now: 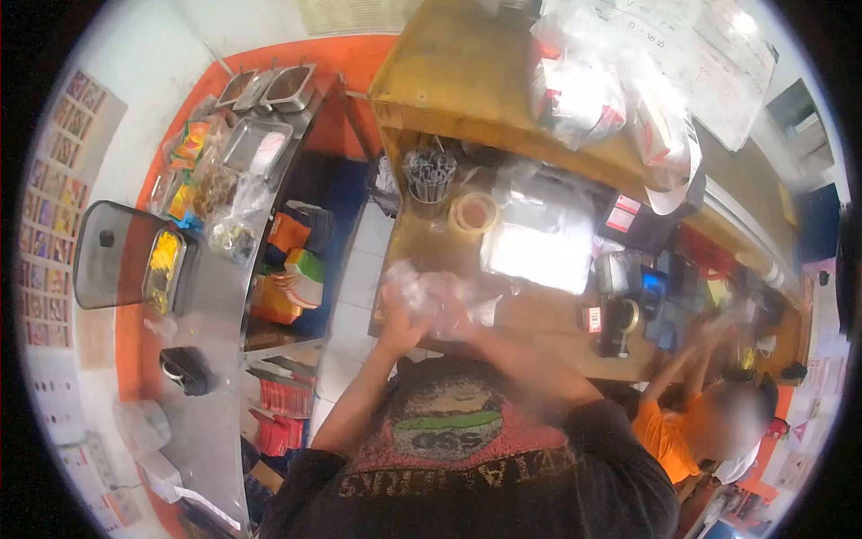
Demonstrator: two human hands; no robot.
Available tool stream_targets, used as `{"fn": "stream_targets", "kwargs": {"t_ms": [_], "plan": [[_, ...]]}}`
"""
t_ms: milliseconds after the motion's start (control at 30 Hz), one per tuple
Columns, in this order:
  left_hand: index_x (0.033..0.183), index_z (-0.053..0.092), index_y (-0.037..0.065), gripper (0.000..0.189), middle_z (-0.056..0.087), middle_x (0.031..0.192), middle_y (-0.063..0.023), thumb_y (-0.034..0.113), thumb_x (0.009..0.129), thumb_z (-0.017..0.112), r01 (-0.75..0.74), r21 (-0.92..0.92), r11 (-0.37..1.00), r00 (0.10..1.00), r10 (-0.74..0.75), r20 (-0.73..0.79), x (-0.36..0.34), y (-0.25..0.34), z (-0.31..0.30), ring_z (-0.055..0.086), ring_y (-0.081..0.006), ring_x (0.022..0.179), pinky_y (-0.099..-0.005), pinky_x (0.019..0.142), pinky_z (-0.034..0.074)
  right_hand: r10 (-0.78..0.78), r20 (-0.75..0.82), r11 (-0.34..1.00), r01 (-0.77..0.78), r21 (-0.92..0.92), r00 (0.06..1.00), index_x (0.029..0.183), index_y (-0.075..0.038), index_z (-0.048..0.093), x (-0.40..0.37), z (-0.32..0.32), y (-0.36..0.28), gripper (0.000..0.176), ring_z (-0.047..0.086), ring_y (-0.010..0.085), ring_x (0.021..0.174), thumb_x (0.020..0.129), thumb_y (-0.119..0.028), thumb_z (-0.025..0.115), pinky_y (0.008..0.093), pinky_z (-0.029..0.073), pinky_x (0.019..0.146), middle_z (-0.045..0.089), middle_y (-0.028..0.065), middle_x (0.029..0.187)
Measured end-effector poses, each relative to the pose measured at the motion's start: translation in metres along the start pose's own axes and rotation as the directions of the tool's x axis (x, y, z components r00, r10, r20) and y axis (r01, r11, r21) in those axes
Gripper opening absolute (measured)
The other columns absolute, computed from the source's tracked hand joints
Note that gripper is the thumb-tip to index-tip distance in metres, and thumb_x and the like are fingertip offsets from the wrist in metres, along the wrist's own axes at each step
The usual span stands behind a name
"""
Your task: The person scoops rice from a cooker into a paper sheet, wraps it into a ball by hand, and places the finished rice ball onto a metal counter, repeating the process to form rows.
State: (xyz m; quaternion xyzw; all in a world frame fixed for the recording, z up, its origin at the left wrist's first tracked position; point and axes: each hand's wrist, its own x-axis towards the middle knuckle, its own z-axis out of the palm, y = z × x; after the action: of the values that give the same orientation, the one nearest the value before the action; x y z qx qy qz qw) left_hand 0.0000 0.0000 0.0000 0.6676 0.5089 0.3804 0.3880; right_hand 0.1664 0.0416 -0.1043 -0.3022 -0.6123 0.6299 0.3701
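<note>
Both of my hands are close together over the front edge of the wooden counter. My left hand has its fingers closed on a clear plastic bag. My right hand is at the right side of the same bag, blurred and partly covered by the plastic, so its fingers are hard to make out. Behind the bag lie rolls of tape and a stack of clear plastic sheets. A container of dark utensils stands at the back left of the counter.
On the left, a steel table bears trays and packets. Wrapped packages sit on the upper shelf. A tape dispenser is right of my hands. Farther right, a person in orange reaches over the counter.
</note>
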Motion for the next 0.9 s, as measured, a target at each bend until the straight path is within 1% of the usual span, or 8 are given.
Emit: {"fn": "stream_targets", "kwargs": {"t_ms": [67,300,500,567,633,733,833,900], "plan": [[0.149,0.029,0.005,0.101,0.035,0.150,-0.0236,0.045,0.073,0.083,-0.112,-0.280,0.953,0.982,0.062,-0.181,-0.001,-0.022,0.011,0.035,-0.0362,0.140,-0.0431,0.116,0.025,-0.134,-0.034,0.916,0.110,-0.386,0.990,0.129,-0.010,0.056,-0.001,-0.001,0.009,0.044,0.055,0.0271,0.120,0.092,-0.033,0.060,0.0452,0.036,0.109,0.058,0.0154,0.129],[0.142,0.046,0.002,0.078,0.048,0.146,-0.0152,0.032,0.076,0.077,-0.155,0.272,0.950,0.980,0.183,-0.079,0.018,0.008,0.057,0.044,-0.0311,0.134,-0.0464,0.113,0.029,0.015,-0.034,0.853,-0.031,-0.521,0.999,0.126,-0.001,0.058,-0.016,0.032,-0.149,0.044,0.055,0.0346,0.123,0.084,-0.010,0.063,0.0454,0.038,0.109,0.062,0.0192,0.124],[0.124,0.057,0.007,0.042,0.062,0.125,-0.0099,0.016,0.085,0.069,0.205,-0.475,0.856,0.978,-0.158,0.138,0.031,0.040,0.036,0.053,-0.0247,0.120,-0.0404,0.105,0.039,0.061,-0.029,0.923,-0.067,-0.380,0.998,0.126,0.001,0.059,-0.038,-0.032,-0.229,0.043,0.059,0.0269,0.116,0.084,-0.007,0.064,0.0386,0.045,0.101,0.063,0.0176,0.122],[0.114,0.061,0.010,0.031,0.064,0.121,-0.0071,0.019,0.086,0.071,-0.221,0.332,0.917,0.972,0.177,0.156,0.043,0.038,0.032,0.054,-0.0223,0.117,-0.0404,0.106,0.035,0.352,-0.255,0.924,-0.377,-0.058,0.901,0.122,-0.001,0.064,-0.051,-0.081,-0.209,0.039,0.065,0.0226,0.106,0.084,-0.008,0.065,0.0351,0.051,0.091,0.068,0.0160,0.114],[0.113,0.061,0.012,0.033,0.064,0.121,-0.0049,0.020,0.084,0.073,-0.064,-0.162,0.985,0.998,0.065,0.001,0.031,0.003,0.054,0.051,-0.0226,0.117,-0.0416,0.108,0.030,0.304,-0.713,0.865,-0.497,-0.072,0.632,0.111,-0.003,0.072,-0.082,-0.142,-0.187,0.027,0.071,0.0230,0.084,0.088,-0.014,0.063,0.0362,0.055,0.077,0.074,0.0161,0.095],[0.105,0.064,0.012,0.031,0.064,0.116,-0.0036,0.027,0.081,0.076,-0.017,0.050,0.999,0.995,0.012,0.099,0.027,0.007,0.050,0.048,-0.0241,0.115,-0.0429,0.106,0.031,-0.159,-0.961,0.491,-0.827,-0.275,0.225,0.095,-0.006,0.076,-0.153,-0.247,-0.154,0.020,0.070,0.0358,0.078,0.086,-0.018,0.063,0.0412,0.054,0.069,0.071,0.0192,0.081],[0.106,0.064,0.012,0.031,0.064,0.116,-0.0037,0.028,0.081,0.076,0.028,0.137,0.990,0.990,-0.047,0.136,0.017,0.024,0.039,0.048,-0.0242,0.115,-0.0429,0.105,0.031,-0.320,-0.946,0.386,-0.904,-0.186,0.058,0.089,-0.008,0.076,-0.194,-0.309,-0.149,0.020,0.068,0.0402,0.081,0.083,-0.020,0.062,0.0478,0.055,0.074,0.070,0.0211,0.085],[0.106,0.064,0.012,0.032,0.064,0.115,-0.0037,0.028,0.081,0.076,0.040,0.148,0.988,0.988,-0.061,0.142,0.016,0.030,0.036,0.049,-0.0243,0.114,-0.0429,0.105,0.031,-0.231,-0.936,0.303,-0.895,-0.328,0.265,0.087,-0.009,0.076,-0.210,-0.341,-0.133,0.020,0.069,0.0396,0.083,0.082,-0.021,0.061,0.0487,0.056,0.076,0.071,0.0206,0.088]]}}
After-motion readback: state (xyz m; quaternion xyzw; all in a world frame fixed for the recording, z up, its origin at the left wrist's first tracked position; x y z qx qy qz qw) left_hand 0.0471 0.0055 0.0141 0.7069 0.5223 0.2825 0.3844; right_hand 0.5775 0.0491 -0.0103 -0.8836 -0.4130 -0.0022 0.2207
